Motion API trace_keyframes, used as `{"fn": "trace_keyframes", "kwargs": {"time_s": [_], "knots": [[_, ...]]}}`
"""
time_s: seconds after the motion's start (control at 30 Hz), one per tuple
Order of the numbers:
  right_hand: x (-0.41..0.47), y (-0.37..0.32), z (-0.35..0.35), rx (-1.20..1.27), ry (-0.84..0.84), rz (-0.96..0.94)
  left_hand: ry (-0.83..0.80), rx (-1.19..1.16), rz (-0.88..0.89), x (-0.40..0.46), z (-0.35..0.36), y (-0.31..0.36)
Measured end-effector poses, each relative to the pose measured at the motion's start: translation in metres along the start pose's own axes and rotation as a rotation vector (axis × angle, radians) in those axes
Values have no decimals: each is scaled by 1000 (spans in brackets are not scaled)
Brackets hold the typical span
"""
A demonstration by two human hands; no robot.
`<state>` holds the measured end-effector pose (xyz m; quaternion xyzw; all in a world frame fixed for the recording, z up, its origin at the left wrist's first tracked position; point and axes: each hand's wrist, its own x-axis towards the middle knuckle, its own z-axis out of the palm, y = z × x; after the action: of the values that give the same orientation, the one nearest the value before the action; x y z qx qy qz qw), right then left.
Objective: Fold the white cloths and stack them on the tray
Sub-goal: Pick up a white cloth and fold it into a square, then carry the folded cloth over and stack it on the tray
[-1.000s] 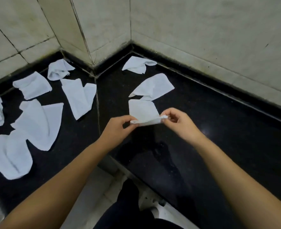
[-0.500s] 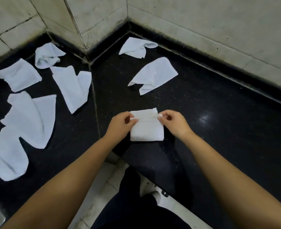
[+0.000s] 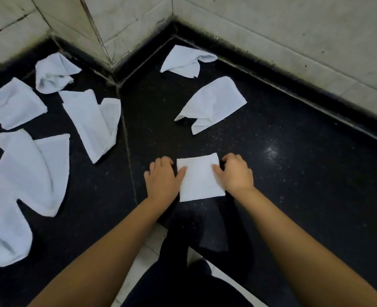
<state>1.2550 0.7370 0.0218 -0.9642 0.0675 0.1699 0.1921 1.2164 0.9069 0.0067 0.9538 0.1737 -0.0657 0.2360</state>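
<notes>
A small folded white cloth (image 3: pixel 199 177) lies flat on the black counter (image 3: pixel 294 185) near its front edge. My left hand (image 3: pixel 163 180) rests at its left side with the thumb on the cloth. At the right side, my right hand (image 3: pixel 235 172) has its thumb on the cloth and its fingers curled against the edge. Several unfolded white cloths lie around: one (image 3: pixel 213 105) just behind, one (image 3: pixel 186 60) in the corner, others at the left (image 3: pixel 94 122) (image 3: pixel 31 171). No tray is in view.
Tiled walls (image 3: pixel 271 34) close the counter at the back and right, with a protruding corner (image 3: pixel 98 29) at the back left. The counter's front edge runs below my arms, with pale floor (image 3: pixel 147 251) and my dark trousers (image 3: pixel 183 289) beneath.
The cloth was held up between both hands, then laid on the counter. It now lies flat, and both hands have slid to its sides.
</notes>
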Motion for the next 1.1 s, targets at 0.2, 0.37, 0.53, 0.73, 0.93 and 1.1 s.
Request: {"fn": "trace_keyframes", "kwargs": {"time_s": [0.2,0.37,0.53,0.73,0.93,1.1], "knots": [[-9,-17,3,-30,-53,83,-58,95,-81,-9,7,20],[-24,-2,-18,492,-77,134,-15,-445,-61,-25,-9,29],[-65,35,-53,1041,-116,104,-106,-966,-107,-57,-28,56],[-138,94,-87,1277,53,109,-574,-1207,-247,-98,-26,108],[-242,172,-86,1405,364,292,-944,-1038,-107,-161,-1,163],[-345,225,-56,1460,525,498,-1191,-761,70,-239,28,187]]}}
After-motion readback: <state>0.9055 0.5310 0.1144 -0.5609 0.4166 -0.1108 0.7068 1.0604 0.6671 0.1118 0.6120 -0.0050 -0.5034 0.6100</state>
